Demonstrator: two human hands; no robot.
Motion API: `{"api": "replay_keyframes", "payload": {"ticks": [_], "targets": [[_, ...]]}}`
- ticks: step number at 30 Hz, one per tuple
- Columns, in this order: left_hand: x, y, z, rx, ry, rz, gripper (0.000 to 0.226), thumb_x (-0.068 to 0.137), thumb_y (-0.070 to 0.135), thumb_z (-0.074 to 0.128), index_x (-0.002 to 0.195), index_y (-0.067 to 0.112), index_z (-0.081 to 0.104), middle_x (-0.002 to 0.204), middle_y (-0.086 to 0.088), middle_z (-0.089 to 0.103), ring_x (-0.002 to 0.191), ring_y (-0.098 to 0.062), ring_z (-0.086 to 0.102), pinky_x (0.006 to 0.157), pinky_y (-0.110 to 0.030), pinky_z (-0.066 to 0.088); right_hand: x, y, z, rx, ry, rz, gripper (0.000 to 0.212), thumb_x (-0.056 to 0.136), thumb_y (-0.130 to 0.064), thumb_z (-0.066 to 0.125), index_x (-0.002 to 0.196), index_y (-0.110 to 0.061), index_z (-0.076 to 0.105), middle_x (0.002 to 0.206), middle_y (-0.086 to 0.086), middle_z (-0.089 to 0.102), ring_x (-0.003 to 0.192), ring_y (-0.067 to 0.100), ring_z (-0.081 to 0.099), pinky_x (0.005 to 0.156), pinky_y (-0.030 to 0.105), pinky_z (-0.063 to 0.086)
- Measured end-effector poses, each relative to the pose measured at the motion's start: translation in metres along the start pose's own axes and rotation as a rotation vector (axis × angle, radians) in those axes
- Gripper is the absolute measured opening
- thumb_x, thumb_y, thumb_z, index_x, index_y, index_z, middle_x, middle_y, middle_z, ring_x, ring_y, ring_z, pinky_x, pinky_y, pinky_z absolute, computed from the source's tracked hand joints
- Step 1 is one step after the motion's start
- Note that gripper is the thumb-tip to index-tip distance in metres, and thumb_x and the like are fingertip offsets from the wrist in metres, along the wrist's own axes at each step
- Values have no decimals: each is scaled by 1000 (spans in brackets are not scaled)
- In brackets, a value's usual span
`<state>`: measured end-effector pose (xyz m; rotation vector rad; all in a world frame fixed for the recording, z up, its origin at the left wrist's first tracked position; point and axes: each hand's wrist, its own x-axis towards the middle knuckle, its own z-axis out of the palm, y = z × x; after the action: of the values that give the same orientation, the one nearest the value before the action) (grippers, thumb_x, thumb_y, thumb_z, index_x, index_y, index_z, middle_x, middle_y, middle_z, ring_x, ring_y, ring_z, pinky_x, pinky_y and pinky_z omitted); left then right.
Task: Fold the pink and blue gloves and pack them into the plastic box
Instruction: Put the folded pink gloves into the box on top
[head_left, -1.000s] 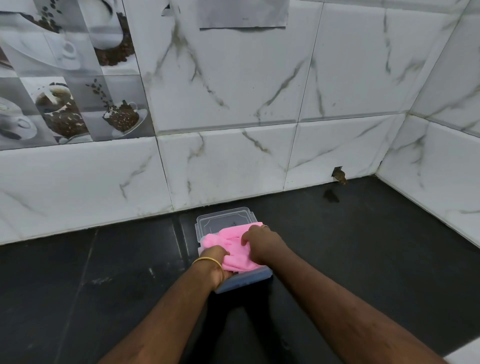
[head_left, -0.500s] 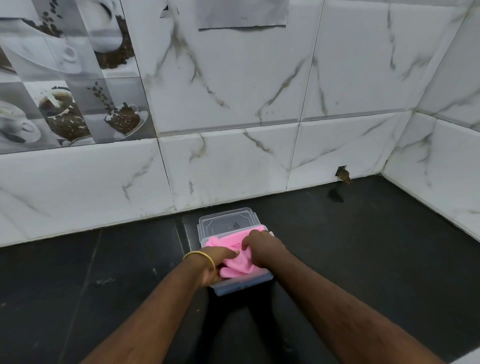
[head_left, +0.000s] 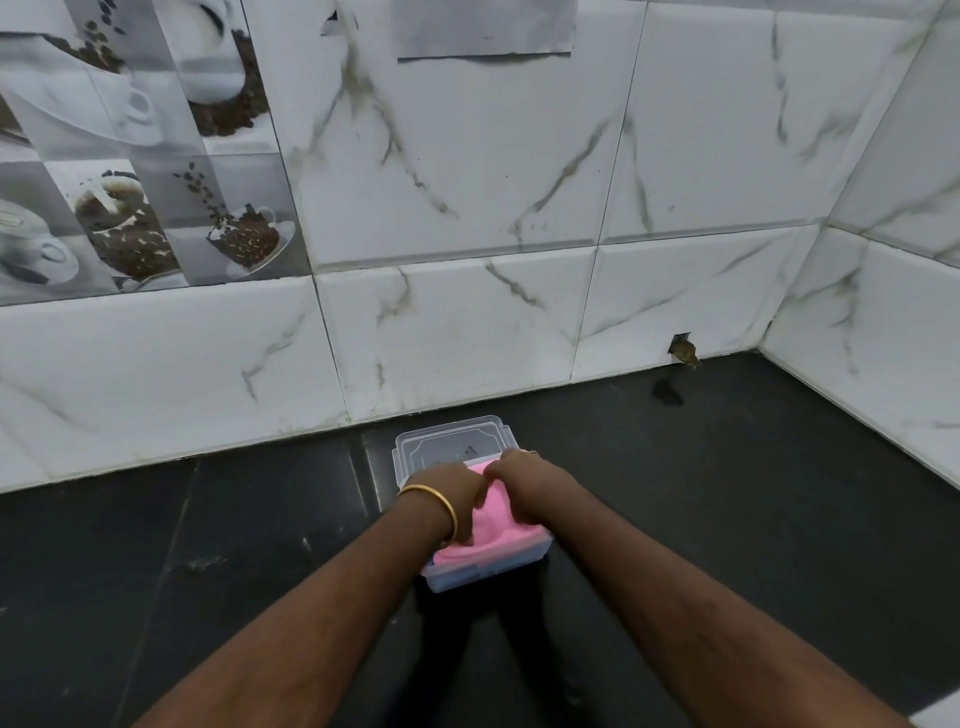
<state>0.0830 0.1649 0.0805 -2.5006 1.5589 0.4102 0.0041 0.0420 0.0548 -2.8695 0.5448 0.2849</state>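
The folded pink fabric glove (head_left: 493, 530) sits in the small clear rectangular plastic box (head_left: 519, 564) on the dark stone countertop (head_left: 208, 545), bulging a little above the rim. Under it, through the near wall, a strip of blue fabric (head_left: 467, 578) shows, probably the blue glove already packed. The left hand (head_left: 452, 493), a gold bangle (head_left: 434, 501) at its wrist, and the right hand (head_left: 524, 486) both bear down on the pink cloth with fingers bent into it; whether they pinch the cloth or only press it cannot be told from here. The clear plastic lid (head_left: 452, 444) lies just behind the box, towards the white marble-patterned tiled wall (head_left: 467, 322).

The main risk, as I judge it, is spring-back: soft cloth released too soon may puff above the rim and stop the lid seating. Uneven pressure could also tip or slide the light box on the smooth counter, or push a fold over the edge.
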Motion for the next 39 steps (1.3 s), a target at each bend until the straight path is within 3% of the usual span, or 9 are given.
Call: {"api": "replay_keyframes", "payload": {"ticks": [7,17,20,25,29,32,35,39], "targets": [[17,0,12,29,-124,-54,89,64,32,85,139,16,41,131,-13,51,120,-31,54,98,-43,49,9,9,5,-73,-148,11,77,71,-2,76,138,-27,47,134,8,42,119,32,51,98,45,49],[21,-9,26,18,-166,0,99,68,32,80,148,19,23,138,-12,44,123,-32,51,102,-44,45,7,1,19,-113,-23,-38,45,89,-6,54,132,-15,50,130,14,49,117,37,54,91,46,47],[23,-14,29,-29,-158,26,98,64,32,79,146,22,26,136,-9,46,122,-29,52,102,-41,46,4,-4,23,-120,25,-27,34,96,-11,42,129,-13,51,127,14,51,115,37,55,90,45,46],[24,-18,32,-64,-162,54,93,65,35,76,144,23,30,134,-8,46,119,-26,52,101,-37,45,0,-7,22,-114,-5,-4,35,99,-13,36,131,-12,50,130,15,49,121,36,51,93,46,45],[22,-21,22,-103,-233,96,73,74,39,70,139,20,42,131,-9,52,117,-25,53,102,-35,44,-7,-11,18,-124,-62,-16,35,99,-12,38,130,-14,55,131,14,53,122,34,53,98,46,46],[23,-24,14,-107,-133,101,48,86,25,60,133,20,53,129,-5,59,119,-23,55,102,-28,41,-11,-9,11,-128,14,-40,37,94,-3,44,127,-16,57,127,14,53,120,35,53,92,47,47],[23,-22,12,-6,-5,75,40,87,15,63,126,20,58,125,-7,57,115,-25,56,100,-33,44,-11,-8,2,-134,39,-74,48,90,2,51,132,-22,56,128,13,50,120,36,52,88,50,48],[23,-13,19,82,-41,44,43,88,16,60,130,18,53,129,-11,49,117,-32,55,99,-44,46,-12,-7,-1,-142,-21,-83,45,92,-6,52,134,-22,54,129,15,47,122,38,48,89,50,47]]}}
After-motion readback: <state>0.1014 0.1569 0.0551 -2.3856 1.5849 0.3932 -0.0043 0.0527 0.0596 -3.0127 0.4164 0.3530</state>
